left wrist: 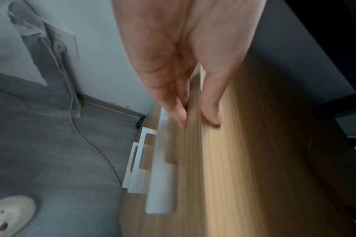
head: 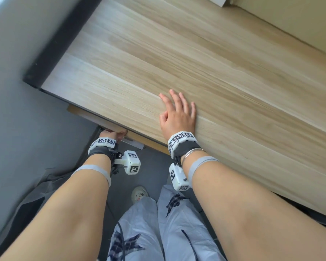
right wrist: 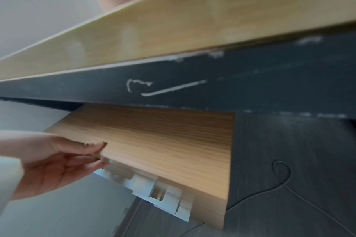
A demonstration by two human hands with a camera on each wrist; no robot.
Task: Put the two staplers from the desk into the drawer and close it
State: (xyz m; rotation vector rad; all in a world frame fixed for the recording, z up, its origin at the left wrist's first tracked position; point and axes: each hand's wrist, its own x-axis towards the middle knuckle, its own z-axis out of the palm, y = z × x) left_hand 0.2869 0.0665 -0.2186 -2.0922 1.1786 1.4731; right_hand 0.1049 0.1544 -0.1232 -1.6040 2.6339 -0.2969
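Left hand [head: 112, 133] pinching drawer [right wrist: 163, 141] front, nearly shut | right hand [head: 177, 113] flat, fingers spread on desk [head: 177, 53] | no staplers visible, likely stowed | final push left

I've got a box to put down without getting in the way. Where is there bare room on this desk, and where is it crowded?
The desk top is bare wood from the right hand lying flat near the front edge back to the wall, and left to the dark side edge. It is crowded below the front edge: there the left hand pinches the drawer front.
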